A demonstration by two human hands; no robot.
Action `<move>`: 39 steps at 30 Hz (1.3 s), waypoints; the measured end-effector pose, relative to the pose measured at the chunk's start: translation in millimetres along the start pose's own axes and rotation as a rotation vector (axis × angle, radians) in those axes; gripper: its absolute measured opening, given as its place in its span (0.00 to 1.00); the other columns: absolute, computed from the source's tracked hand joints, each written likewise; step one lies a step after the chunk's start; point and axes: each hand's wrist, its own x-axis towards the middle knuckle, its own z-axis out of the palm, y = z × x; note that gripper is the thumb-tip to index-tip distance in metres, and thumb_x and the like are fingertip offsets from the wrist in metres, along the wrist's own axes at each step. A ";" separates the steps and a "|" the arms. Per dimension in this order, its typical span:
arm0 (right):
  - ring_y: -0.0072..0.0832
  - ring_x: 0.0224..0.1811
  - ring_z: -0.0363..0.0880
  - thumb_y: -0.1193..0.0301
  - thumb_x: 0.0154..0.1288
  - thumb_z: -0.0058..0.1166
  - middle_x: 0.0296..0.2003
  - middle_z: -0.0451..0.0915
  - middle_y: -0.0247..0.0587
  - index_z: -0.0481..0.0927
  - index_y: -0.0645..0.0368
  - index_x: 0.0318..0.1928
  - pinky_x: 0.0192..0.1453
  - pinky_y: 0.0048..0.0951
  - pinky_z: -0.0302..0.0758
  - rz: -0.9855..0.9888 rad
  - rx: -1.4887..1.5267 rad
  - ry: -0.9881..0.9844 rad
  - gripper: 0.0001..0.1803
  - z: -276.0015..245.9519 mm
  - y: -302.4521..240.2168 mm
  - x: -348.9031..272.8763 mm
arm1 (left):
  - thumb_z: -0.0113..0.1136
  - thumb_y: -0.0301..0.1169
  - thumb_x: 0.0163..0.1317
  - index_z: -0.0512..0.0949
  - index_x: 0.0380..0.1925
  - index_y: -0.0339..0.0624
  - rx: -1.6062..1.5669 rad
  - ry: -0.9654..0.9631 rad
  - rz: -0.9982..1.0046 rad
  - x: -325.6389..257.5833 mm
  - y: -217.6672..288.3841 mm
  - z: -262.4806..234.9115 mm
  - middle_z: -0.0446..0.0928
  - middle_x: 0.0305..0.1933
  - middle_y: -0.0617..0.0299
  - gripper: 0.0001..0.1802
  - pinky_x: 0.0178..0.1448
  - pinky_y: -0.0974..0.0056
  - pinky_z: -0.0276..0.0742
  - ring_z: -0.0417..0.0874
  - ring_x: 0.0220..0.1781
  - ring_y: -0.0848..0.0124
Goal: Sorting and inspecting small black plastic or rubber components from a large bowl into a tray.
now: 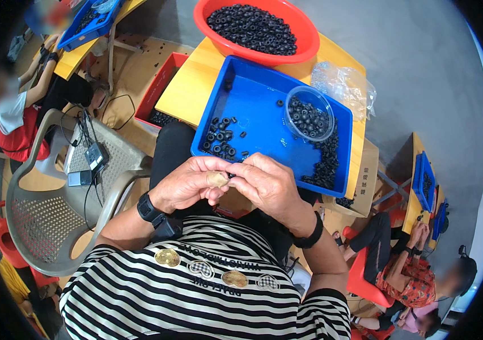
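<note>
Black rubber ring (231, 175) pinched between left hand (187, 184) and right hand (267, 184) just below blue tray (264, 102); fitting step apparently underway, next calling for steady fingertip alignment.

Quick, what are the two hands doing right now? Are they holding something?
Left hand: closed, pinching a small black ring at its fingertips.
Right hand: closed, its fingertips meeting the same ring.

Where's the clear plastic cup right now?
The clear cup sits in the blue tray's far right corner, holding black rings, just below the red basin.
</note>
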 end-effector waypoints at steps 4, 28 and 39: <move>0.31 0.26 0.78 0.75 0.48 0.65 0.26 0.77 0.40 0.82 0.59 0.34 0.28 0.28 0.74 0.121 0.036 -0.008 0.11 -14.8 7.4 -13.7 | 0.57 0.29 0.62 0.75 0.46 0.33 -0.008 -0.007 -0.025 0.8 -3.4 6.4 0.78 0.30 0.61 0.14 0.29 0.75 0.78 0.78 0.24 0.78; 0.44 0.36 0.79 0.69 0.54 0.58 0.31 0.80 0.46 0.81 0.57 0.33 0.40 0.38 0.74 0.433 -0.391 -0.567 0.07 -56.2 75.5 -17.9 | 0.58 0.31 0.61 0.75 0.48 0.34 0.014 0.040 0.078 -18.9 1.7 -7.4 0.76 0.36 0.58 0.16 0.31 0.75 0.74 0.77 0.29 0.77; 0.43 0.33 0.78 0.72 0.53 0.54 0.30 0.78 0.45 0.81 0.57 0.34 0.38 0.40 0.75 0.177 -0.291 -0.561 0.07 13.4 78.1 29.3 | 0.58 0.27 0.61 0.75 0.48 0.35 0.032 0.043 0.061 -23.8 6.7 -10.8 0.78 0.39 0.58 0.16 0.34 0.74 0.78 0.80 0.32 0.78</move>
